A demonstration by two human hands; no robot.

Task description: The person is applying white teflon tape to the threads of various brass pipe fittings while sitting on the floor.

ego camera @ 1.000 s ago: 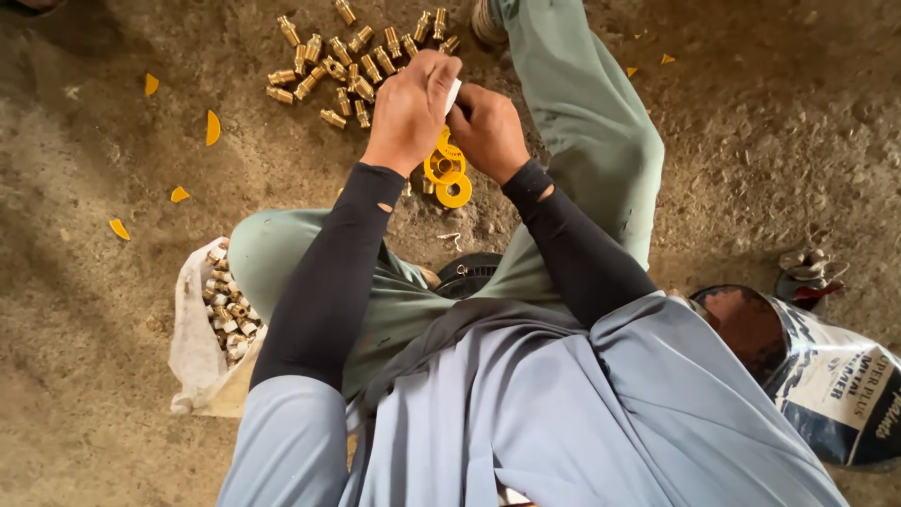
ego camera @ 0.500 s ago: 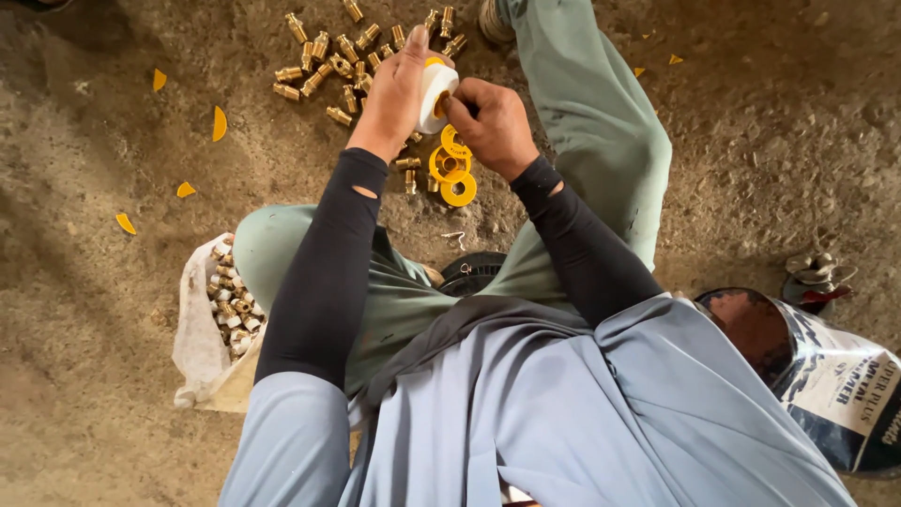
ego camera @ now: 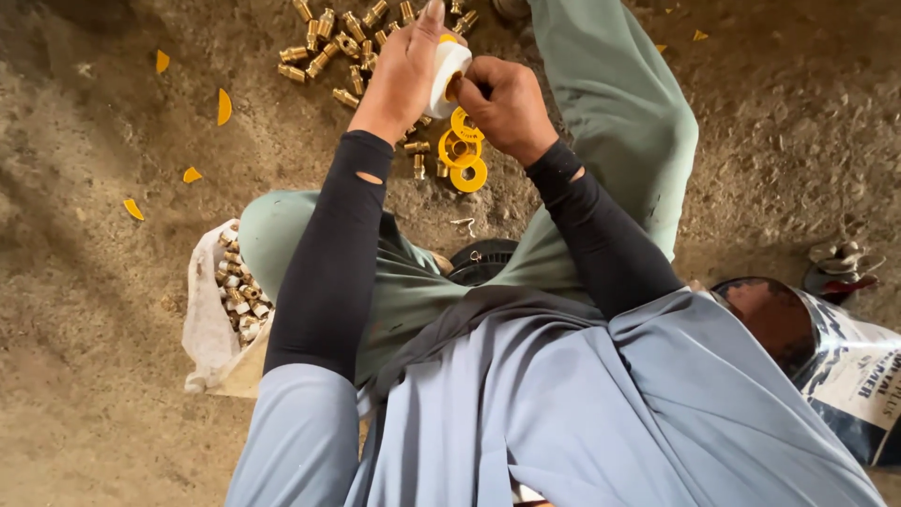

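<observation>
Both hands meet at upper centre: left hand (ego camera: 405,70) grasps a white tape roll (ego camera: 448,66), right hand (ego camera: 507,103) clenched immediately right of it, touching.

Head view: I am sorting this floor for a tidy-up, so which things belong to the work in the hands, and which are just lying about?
In the work:
- left hand holding white tape roll
- right hand at the roll
- loose brass fittings on the ground
- yellow plastic spool rings
- white sack of brass fittings

Lying about:
- yellow plastic shards
- dark tin
- printed bag
</observation>
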